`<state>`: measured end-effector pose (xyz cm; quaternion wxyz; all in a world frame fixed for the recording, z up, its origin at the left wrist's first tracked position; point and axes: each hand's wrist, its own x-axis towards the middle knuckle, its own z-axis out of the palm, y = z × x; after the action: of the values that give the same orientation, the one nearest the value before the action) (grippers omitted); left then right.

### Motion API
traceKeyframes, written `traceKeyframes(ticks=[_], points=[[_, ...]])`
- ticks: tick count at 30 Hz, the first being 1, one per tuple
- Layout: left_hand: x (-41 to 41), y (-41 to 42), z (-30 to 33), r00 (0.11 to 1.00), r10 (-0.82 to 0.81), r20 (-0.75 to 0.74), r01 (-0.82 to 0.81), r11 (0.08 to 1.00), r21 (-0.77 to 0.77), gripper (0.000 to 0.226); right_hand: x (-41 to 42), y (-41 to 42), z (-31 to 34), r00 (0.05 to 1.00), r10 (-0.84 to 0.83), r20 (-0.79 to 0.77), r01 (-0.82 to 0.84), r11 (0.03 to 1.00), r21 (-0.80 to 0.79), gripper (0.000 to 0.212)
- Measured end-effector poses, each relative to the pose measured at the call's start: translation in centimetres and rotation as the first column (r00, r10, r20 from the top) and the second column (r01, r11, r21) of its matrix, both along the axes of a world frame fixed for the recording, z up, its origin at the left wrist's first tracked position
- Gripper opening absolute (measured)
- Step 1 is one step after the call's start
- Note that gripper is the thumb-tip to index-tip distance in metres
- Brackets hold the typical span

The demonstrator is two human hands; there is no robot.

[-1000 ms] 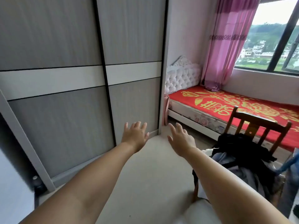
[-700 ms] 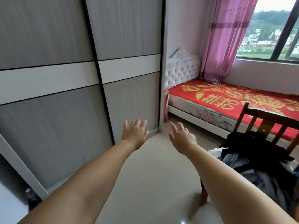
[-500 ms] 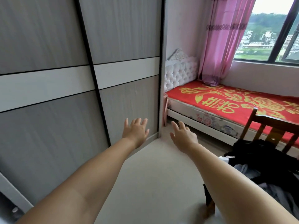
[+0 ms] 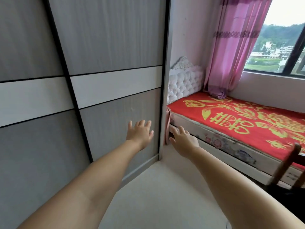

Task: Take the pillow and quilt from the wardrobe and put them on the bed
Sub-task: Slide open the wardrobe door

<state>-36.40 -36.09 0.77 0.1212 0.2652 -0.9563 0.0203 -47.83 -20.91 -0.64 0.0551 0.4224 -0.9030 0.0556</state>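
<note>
The grey wardrobe with a white band fills the left half; both sliding doors are closed, so the pillow and quilt are hidden. My left hand is stretched out with fingers spread in front of the lower right door panel, near its right edge. My right hand reaches forward, fingers straight, just right of the wardrobe's corner post and in front of the bed's near end. Both hands hold nothing. The bed with a red and gold cover lies to the right, beside the wardrobe.
A white tufted headboard stands behind the wardrobe's side. A pink curtain hangs by the window. A wooden chair back pokes in at the right edge. Pale floor lies between wardrobe and bed.
I have moved closer to the wardrobe and both hands have advanced toward its right edge. The chair with dark clothes has slid mostly out of view to the right.
</note>
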Motion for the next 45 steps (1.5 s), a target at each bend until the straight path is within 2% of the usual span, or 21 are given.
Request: traceKeyframes(ticks=[5,13,19,26,29,31,33,37,40,43,45], points=[[-9.4,-6.4,1.3,0.997,0.062,-0.045,-0.061,0.998,0.015,0.050,-11.0,-6.3,1.6,1.000,0.023,-0.007,-0.023,1.000,0.014,0.053],[-21.3,-17.5,1.9,0.997,0.080,-0.018,-0.080,0.997,-0.009,0.051,-22.3,-17.6,1.2,0.996,0.042,0.079,-0.041,0.999,-0.014,0.053],[-32.7,-27.8,3.5,1.000,-0.028,-0.014,0.027,0.996,-0.089,0.050,-32.2,-28.4,2.0,0.997,0.020,0.070,-0.016,0.998,-0.066,0.054],[-45.6,-38.3,7.8,0.980,-0.174,0.100,0.193,0.955,-0.223,0.051,-42.9,-38.7,4.4,0.992,-0.041,0.119,0.062,0.982,-0.178,0.053],[-50.2,-40.8,8.4,0.955,-0.250,0.162,0.290,0.907,-0.307,0.050,-46.2,-42.5,3.8,0.953,-0.059,0.296,0.138,0.958,-0.251,0.058],[-53.2,-42.4,8.6,0.928,-0.298,0.222,0.364,0.852,-0.377,0.049,-48.3,-45.2,3.7,0.878,-0.032,0.477,0.208,0.924,-0.321,0.063],[-56.1,-43.8,8.9,0.903,-0.303,0.305,0.417,0.791,-0.448,0.049,-50.4,-47.8,3.8,0.807,0.022,0.590,0.250,0.893,-0.375,0.065],[-61.3,-46.8,10.4,0.866,-0.246,0.435,0.480,0.650,-0.589,0.048,-54.5,-52.6,3.7,0.711,0.071,0.699,0.322,0.851,-0.414,0.070],[-64.3,-48.2,11.0,0.826,-0.254,0.504,0.555,0.528,-0.643,0.045,-56.6,-55.6,2.9,0.639,0.113,0.761,0.445,0.752,-0.486,0.070],[-66.1,-48.3,10.8,0.809,-0.222,0.545,0.578,0.470,-0.667,0.048,-57.5,-57.3,1.5,0.576,0.099,0.811,0.560,0.675,-0.480,0.067],[-66.7,-48.2,10.5,0.822,-0.166,0.545,0.551,0.470,-0.689,0.048,-57.8,-57.8,0.5,0.565,0.104,0.818,0.596,0.634,-0.492,0.066]])
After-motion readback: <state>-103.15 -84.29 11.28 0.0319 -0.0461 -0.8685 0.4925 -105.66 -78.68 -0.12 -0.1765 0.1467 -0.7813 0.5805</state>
